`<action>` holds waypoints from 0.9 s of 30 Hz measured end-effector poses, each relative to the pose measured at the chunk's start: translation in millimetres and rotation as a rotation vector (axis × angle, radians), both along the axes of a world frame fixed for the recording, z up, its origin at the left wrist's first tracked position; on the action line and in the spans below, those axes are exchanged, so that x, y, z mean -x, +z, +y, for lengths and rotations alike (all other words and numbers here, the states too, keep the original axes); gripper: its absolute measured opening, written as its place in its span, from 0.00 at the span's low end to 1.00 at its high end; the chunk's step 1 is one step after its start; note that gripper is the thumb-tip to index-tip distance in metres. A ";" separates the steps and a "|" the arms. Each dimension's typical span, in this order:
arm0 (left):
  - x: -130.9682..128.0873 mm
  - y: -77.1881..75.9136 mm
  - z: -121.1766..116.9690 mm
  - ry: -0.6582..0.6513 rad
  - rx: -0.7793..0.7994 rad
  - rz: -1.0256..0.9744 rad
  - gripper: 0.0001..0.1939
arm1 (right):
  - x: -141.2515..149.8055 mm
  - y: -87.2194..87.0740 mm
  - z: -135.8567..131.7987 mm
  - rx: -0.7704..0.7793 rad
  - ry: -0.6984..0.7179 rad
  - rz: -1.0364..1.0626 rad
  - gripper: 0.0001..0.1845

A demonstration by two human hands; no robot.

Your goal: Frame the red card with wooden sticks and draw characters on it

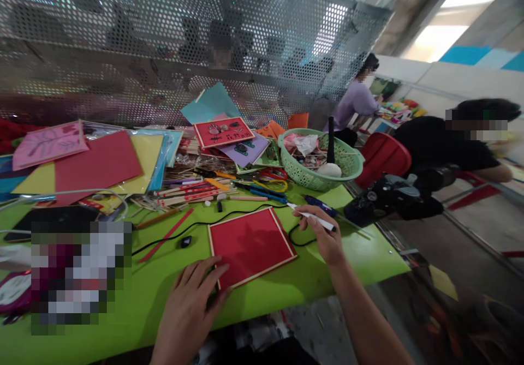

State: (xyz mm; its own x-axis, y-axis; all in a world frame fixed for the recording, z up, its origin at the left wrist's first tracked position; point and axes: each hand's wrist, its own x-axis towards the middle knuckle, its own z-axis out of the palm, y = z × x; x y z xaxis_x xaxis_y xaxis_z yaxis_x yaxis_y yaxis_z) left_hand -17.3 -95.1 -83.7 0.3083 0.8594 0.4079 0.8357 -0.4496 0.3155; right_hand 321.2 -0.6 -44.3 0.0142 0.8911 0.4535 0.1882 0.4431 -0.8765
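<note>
A red card [249,247] edged with pale wooden sticks lies flat on the green tabletop in front of me. My left hand [196,288] rests at its left edge, fingers spread, with the fingertips touching the frame. Above the table, just past the card's right edge, my right hand [323,237] grips a white marker pen [313,217], its tip pointing left. A small black object [186,241], perhaps a pen cap, lies left of the card. Behind the card runs a black cable [235,212], and a dark blue tool [320,205] sits beyond my right hand.
Coloured sheets [98,163], wooden sticks [192,193] and yellow-handled scissors [272,185] crowd the back of the green table [164,321]. A green basket [319,177] of scraps stands at back right. A perforated metal screen [164,54] rises behind. Two people sit to the right.
</note>
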 end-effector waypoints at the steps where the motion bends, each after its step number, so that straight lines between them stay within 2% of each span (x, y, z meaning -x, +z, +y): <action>1: -0.2 1.3 0.7 0.003 -0.005 -0.022 0.16 | 0.3 0.2 0.1 -0.003 0.001 -0.001 0.14; 5: -0.1 17.9 5.7 -0.003 -0.076 -0.165 0.13 | 3.3 3.8 -0.5 0.005 -0.006 0.008 0.14; 7: -0.8 36.2 10.9 -0.014 -0.110 -0.237 0.13 | 4.8 6.2 -1.3 0.004 -0.008 0.010 0.14; 10: -6.8 71.7 29.3 -0.024 -0.117 -0.321 0.13 | 5.2 7.7 -2.8 -0.011 -0.001 0.024 0.13; 13: -20.1 103.2 68.1 -0.014 -0.104 -0.301 0.13 | 3.5 6.6 -3.7 -0.006 0.034 0.044 0.13; 16: -37.7 121.0 122.8 0.027 -0.066 -0.152 0.20 | 2.2 5.5 -4.4 -0.001 0.069 0.051 0.12; 18: -50.0 125.4 160.0 0.098 -0.047 -0.002 0.26 | 2.3 5.9 -5.0 -0.002 0.082 0.053 0.12; 21: -66.3 124.0 207.5 0.204 -0.002 0.214 0.37 | 2.8 7.2 -6.1 -0.012 0.084 0.053 0.13; 23: -73.9 119.6 232.2 0.226 0.024 0.325 0.41 | 2.5 7.9 -7.0 -0.014 0.074 0.041 0.13; 27: -78.9 109.4 267.9 0.246 0.054 0.379 0.49 | -0.4 8.0 -9.0 -0.033 0.085 0.006 0.14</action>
